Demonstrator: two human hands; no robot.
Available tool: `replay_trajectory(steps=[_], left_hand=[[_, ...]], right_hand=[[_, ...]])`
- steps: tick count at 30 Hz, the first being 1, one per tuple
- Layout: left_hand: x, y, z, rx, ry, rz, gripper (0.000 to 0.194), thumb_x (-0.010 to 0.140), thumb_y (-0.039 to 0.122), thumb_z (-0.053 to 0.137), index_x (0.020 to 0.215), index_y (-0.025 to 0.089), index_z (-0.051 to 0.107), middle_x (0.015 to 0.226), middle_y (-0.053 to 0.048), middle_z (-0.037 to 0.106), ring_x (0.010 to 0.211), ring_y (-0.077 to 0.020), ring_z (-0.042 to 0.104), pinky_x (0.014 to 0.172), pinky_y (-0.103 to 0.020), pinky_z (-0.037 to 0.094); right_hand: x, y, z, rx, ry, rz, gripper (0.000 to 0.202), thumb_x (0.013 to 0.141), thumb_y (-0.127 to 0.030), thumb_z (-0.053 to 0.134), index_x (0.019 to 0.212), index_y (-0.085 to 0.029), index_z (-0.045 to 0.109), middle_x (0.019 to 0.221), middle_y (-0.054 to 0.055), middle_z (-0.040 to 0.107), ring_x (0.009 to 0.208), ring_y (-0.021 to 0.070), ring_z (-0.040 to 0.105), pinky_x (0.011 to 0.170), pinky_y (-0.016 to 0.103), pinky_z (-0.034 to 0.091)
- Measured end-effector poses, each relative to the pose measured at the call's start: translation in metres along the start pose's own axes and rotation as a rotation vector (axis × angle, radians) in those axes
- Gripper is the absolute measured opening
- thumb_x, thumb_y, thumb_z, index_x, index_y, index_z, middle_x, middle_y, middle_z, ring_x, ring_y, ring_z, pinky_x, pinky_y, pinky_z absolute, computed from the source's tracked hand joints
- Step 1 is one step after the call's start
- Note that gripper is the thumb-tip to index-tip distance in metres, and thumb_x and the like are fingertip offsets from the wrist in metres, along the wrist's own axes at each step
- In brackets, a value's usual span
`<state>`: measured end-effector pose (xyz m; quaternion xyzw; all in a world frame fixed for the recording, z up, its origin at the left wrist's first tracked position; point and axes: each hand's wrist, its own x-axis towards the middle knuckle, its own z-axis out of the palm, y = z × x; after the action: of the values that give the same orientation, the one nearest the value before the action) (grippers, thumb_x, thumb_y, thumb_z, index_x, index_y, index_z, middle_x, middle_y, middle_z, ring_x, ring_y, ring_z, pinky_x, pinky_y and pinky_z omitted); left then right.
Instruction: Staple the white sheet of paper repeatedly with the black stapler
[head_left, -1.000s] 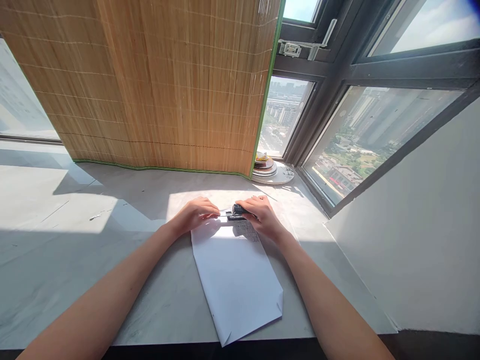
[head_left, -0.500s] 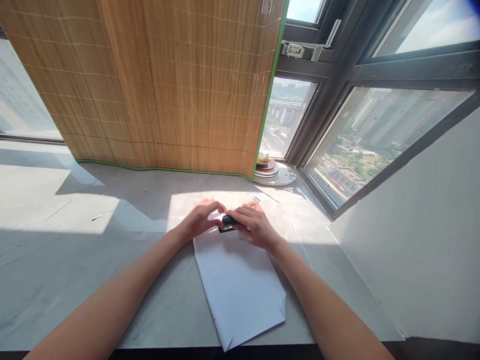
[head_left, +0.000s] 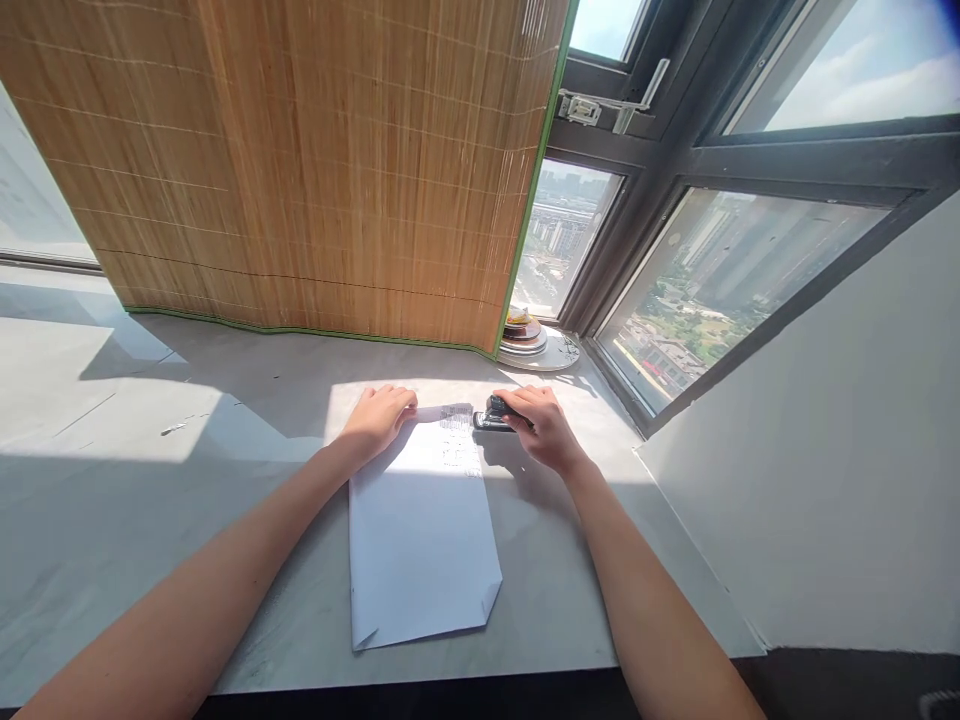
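A stack of white paper [head_left: 424,545] lies on the pale stone-patterned surface, with two bottom corners bent. Rows of small dark marks that look like staples [head_left: 457,440] cover its upper right part. My left hand [head_left: 377,420] is closed on the stack's upper left corner. A black stapler [head_left: 489,421] sits in the grip of my right hand [head_left: 547,428], just right of the stack's top edge. The stapler's front end points left toward the paper; its rear is hidden by my fingers.
A bamboo blind [head_left: 300,170] with green edging hangs down behind the surface. Several stacked plates [head_left: 536,350] stand in the corner by the window. A white wall [head_left: 825,450] borders the right side. Small debris [head_left: 174,428] lies to the left.
My right hand has drawn the stapler off the paper to the right. The paper has turned straighter and shifted left with my left hand. The view has turned slightly.
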<state>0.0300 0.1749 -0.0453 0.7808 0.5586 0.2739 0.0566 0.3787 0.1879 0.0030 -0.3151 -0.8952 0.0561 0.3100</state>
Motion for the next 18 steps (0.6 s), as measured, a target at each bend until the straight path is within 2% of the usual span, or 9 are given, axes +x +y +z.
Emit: replay_trajectory(steps=[4, 7, 10, 13, 15, 18], left_hand=[[-0.001, 0.007, -0.021, 0.02, -0.06, -0.269, 0.024, 0.108, 0.034, 0.043, 0.098, 0.027, 0.063, 0.095, -0.006, 0.077, 0.092, -0.0288, 0.065, 0.093, -0.04, 0.046], [0.0, 0.013, -0.03, -0.019, -0.094, -0.334, 0.019, 0.108, 0.032, 0.044, 0.101, 0.026, 0.061, 0.102, -0.006, 0.079, 0.097, -0.0286, 0.068, 0.095, -0.039, 0.047], [0.001, 0.017, -0.03, -0.009, -0.116, -0.353, 0.017, 0.108, 0.031, 0.044, 0.103, 0.025, 0.06, 0.105, -0.007, 0.079, 0.099, -0.029, 0.069, 0.098, -0.042, 0.048], [0.001, 0.02, -0.028, 0.036, -0.121, -0.318, 0.017, 0.108, 0.03, 0.045, 0.104, 0.024, 0.06, 0.107, -0.009, 0.078, 0.102, -0.0308, 0.068, 0.102, -0.048, 0.048], [0.0, 0.024, -0.028, 0.073, -0.063, -0.243, 0.014, 0.106, 0.03, 0.051, 0.106, 0.022, 0.063, 0.114, -0.012, 0.076, 0.109, -0.0332, 0.066, 0.106, -0.053, 0.048], [-0.005, 0.033, -0.032, 0.02, 0.005, 0.006, 0.015, 0.103, 0.03, 0.058, 0.112, 0.022, 0.068, 0.128, -0.014, 0.071, 0.121, -0.0339, 0.064, 0.11, -0.055, 0.049]], right_hand=[[-0.004, 0.007, -0.002, 0.023, -0.101, 0.052, 0.032, 0.103, -0.016, 0.059, 0.129, -0.024, 0.074, 0.106, 0.007, 0.079, 0.096, 0.0249, 0.064, 0.094, 0.041, 0.043], [-0.005, 0.007, -0.001, 0.095, -0.151, 0.042, 0.032, 0.101, -0.017, 0.06, 0.129, -0.025, 0.075, 0.103, 0.006, 0.078, 0.095, 0.0251, 0.066, 0.097, 0.043, 0.047], [-0.004, 0.004, 0.001, 0.185, -0.17, 0.012, 0.033, 0.102, -0.021, 0.061, 0.131, -0.025, 0.076, 0.105, 0.008, 0.078, 0.097, 0.026, 0.068, 0.095, 0.044, 0.051], [-0.002, 0.001, 0.004, 0.213, -0.182, 0.006, 0.033, 0.102, -0.023, 0.062, 0.132, -0.024, 0.076, 0.107, 0.008, 0.078, 0.097, 0.0265, 0.069, 0.092, 0.043, 0.054], [-0.002, -0.001, 0.005, 0.21, -0.19, 0.0, 0.033, 0.103, -0.023, 0.061, 0.133, -0.025, 0.076, 0.106, 0.009, 0.077, 0.096, 0.0264, 0.069, 0.092, 0.044, 0.054], [-0.001, -0.002, 0.006, 0.211, -0.186, -0.002, 0.032, 0.104, -0.024, 0.062, 0.133, -0.025, 0.076, 0.106, 0.009, 0.077, 0.094, 0.0263, 0.068, 0.092, 0.046, 0.055]])
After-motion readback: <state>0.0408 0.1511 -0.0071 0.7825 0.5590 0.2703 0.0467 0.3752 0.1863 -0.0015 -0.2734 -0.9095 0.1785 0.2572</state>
